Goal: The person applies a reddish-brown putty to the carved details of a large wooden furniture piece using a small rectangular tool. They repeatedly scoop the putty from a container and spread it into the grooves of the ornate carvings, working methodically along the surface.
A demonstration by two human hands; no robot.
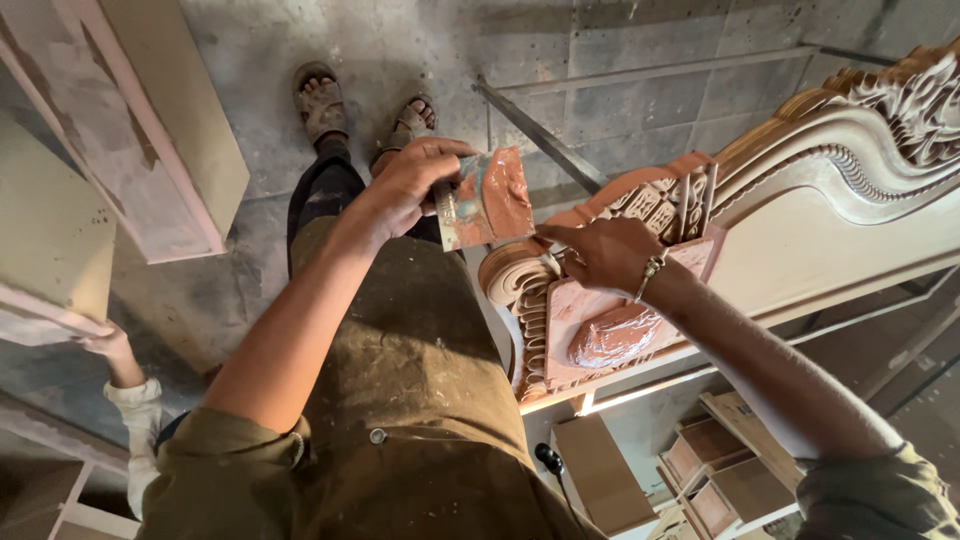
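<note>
My left hand (405,185) grips a flat putty scraper (490,200) smeared with reddish-brown filler, held just left of a carved wooden panel (840,190). My right hand (605,255), with a metal bracelet at the wrist, rests on the panel's carved scroll end (515,275). Its index finger points toward the scraper's lower edge and nearly touches it. A lump of the same reddish filler (610,335) sits on the flat pinkish part of the panel below my right hand. My sandalled feet (360,110) stand on the concrete floor beyond.
Primed boards (110,130) lean at the left, and another person's hand (110,350) holds one of them. A metal frame (560,150) runs under the panel. Small wooden boxes (720,470) are stacked at the lower right.
</note>
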